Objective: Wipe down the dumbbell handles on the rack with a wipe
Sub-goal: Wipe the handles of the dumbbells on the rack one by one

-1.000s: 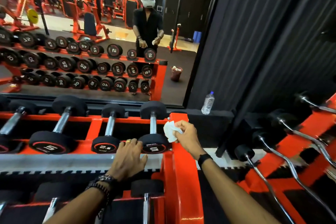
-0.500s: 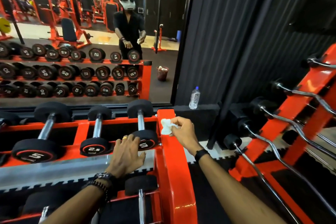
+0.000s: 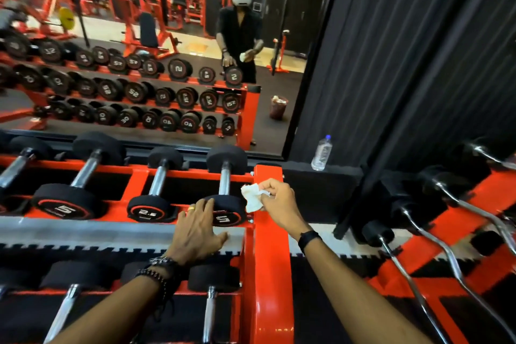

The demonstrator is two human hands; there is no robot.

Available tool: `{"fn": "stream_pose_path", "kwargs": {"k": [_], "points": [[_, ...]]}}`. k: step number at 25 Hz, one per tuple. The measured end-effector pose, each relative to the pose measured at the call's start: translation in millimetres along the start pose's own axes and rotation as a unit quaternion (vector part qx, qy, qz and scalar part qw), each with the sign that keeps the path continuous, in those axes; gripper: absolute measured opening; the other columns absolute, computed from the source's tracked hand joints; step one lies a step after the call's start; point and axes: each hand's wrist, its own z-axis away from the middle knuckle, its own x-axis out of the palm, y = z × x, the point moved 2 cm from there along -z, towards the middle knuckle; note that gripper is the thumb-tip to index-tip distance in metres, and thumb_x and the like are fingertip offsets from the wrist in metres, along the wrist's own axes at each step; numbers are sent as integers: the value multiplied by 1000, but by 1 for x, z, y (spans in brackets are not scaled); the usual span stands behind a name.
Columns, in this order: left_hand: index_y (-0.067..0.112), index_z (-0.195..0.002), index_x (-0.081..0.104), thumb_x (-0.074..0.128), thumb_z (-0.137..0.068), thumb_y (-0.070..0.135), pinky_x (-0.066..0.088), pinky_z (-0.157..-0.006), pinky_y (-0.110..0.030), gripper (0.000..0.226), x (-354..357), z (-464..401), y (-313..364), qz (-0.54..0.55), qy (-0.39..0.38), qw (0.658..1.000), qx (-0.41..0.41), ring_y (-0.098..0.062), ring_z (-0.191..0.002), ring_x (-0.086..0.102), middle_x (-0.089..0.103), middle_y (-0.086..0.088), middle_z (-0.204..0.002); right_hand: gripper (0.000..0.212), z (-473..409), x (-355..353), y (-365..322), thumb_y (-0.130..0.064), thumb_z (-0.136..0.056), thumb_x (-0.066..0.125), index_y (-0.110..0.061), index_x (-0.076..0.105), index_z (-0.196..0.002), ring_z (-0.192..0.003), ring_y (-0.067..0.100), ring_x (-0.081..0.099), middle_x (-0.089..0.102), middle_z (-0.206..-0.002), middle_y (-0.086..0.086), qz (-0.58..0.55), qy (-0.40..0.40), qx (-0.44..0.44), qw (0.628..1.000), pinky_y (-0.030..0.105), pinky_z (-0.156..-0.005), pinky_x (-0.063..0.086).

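Top tier of an orange rack (image 3: 270, 176), set against a wall mirror (image 3: 139, 36). Dumbbells are laid in a row with chrome handles running front to back.

Left hand (image 3: 199, 227): laid flat, fingers (image 3: 208, 205) straight and spread, resting on the near black head of the rightmost dumbbell (image 3: 227, 212), whose end cap is marked 5. Nothing is gripped. A ring is seen on one finger; beaded bracelets are worn at the wrist.

Right hand (image 3: 279, 201): a crumpled white wipe (image 3: 252, 197) is pinched between thumb and curled fingertips. The wipe is held just right of that dumbbell's handle (image 3: 224, 180), close beside the upper edge of the near head and in front of the rack's orange end post. Contact with the handle cannot be confirmed. A black band is worn on this wrist.

Next to the left, a smaller dumbbell marked 2.5 (image 3: 149, 208) is racked, then another marked 5 (image 3: 65, 204). A lower tier of dumbbells is partly seen under the forearms.

A clear water bottle (image 3: 321, 153) is stood upright on the black ledge beyond the rack's end. Curl bars (image 3: 446, 248) are racked at far right. A cup (image 3: 278, 107) on the floor is visible in the mirror.
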Motion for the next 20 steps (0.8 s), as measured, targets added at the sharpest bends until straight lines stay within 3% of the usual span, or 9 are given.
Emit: {"fn": "stream_pose_path", "kwargs": {"k": [2, 4, 8, 12, 14, 17, 20], "points": [[9, -157, 13, 58, -80, 70, 23, -116, -44, 108, 9, -5, 5, -1, -43, 998, -43, -28, -147, 26, 19, -12, -163, 31, -14, 12, 15, 8, -83, 53, -20, 65, -87, -82, 12, 63, 69, -89, 1, 4, -63, -12, 998, 18, -65, 48], [10, -158, 4, 57, -77, 73, 17, -119, -40, 116, 22, -8, 12, 13, -59, 996, -72, -28, -151, 17, 8, -16, -165, 36, -33, 19, 34, 14, -81, 48, -14, 68, -91, -87, 12, 65, 69, -90, -1, -6, -99, -25, 995, 15, -70, 47], [0, -155, 19, 34, -53, 83, 26, -117, -38, 132, 26, -15, 24, 30, -21, 992, -124, -34, -145, 29, 23, -24, -159, 40, -63, 19, 44, 15, -78, 47, -7, 74, -98, -88, 2, 64, 70, -92, -6, -24, -122, -79, 989, 11, -76, 47], [0, -149, 29, 38, -62, 89, 37, -106, -36, 125, 17, -22, 33, -31, -26, 991, -128, -31, -131, 47, 42, -17, -147, 39, -71, 21, 44, 16, -80, 48, -4, 76, -97, -73, -18, 58, 72, -89, -2, -22, -150, -97, 984, 1, -69, 41], [1, -148, 31, 36, -69, 89, 38, -104, -35, 119, 15, -24, 35, -56, -26, 990, -127, -29, -128, 49, 47, -14, -142, 38, -73, 25, 42, 13, -81, 50, -8, 76, -100, -80, -14, 59, 74, -97, 1, -9, -148, -105, 983, 0, -72, 40], [4, -141, 41, 10, -60, 88, 41, -100, -35, 121, 12, -26, 33, -83, 2, 987, -138, -26, -123, 53, 56, -10, -133, 35, -75, 28, 41, 9, -82, 51, -8, 76, -100, -89, -2, 63, 75, -101, 1, 4, -158, -125, 980, 7, -79, 45], [10, -122, 54, 19, -68, 87, 44, -88, -36, 101, 13, -28, 33, -65, 24, 987, -142, -25, -110, 59, 63, -5, -115, 33, -92, 34, 37, 6, -80, 49, -6, 75, -98, -91, 13, 69, 75, -98, 5, 3, -134, -163, 977, 19, -80, 50]]}}
